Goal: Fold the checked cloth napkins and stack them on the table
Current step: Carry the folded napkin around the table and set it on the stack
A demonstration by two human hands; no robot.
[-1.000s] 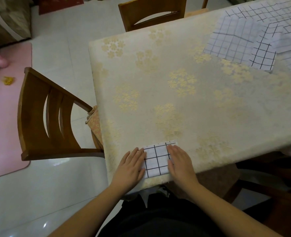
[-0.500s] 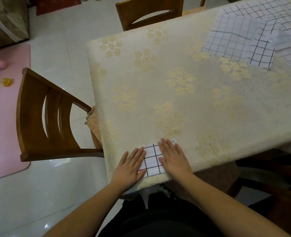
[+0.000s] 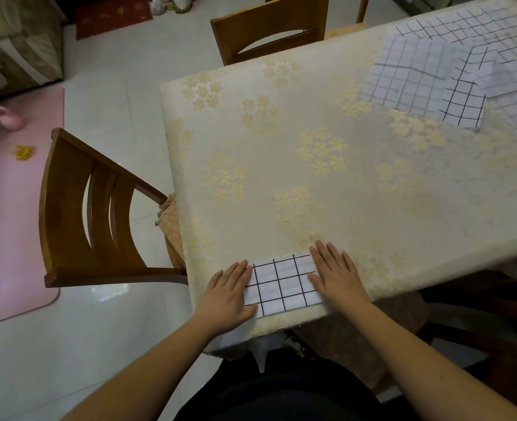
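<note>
A small folded white napkin with black checks (image 3: 283, 284) lies flat at the near edge of the table (image 3: 357, 189). My left hand (image 3: 228, 294) lies flat with straight fingers on the napkin's left edge. My right hand (image 3: 336, 273) presses flat on its right edge. At the far right lies a pile of unfolded checked napkins (image 3: 418, 74), and a smaller folded napkin (image 3: 462, 106) rests on top of that pile's near edge.
A cream tablecloth with gold flowers covers the table. A wooden chair (image 3: 78, 214) stands at the table's left side, another chair (image 3: 269, 28) at the far side. A pink mat (image 3: 11, 189) lies on the tiled floor to the left.
My right hand slid left across the folded napkin, then back to its right edge. The left hand stayed at the left edge. The camera view shifted slightly.
</note>
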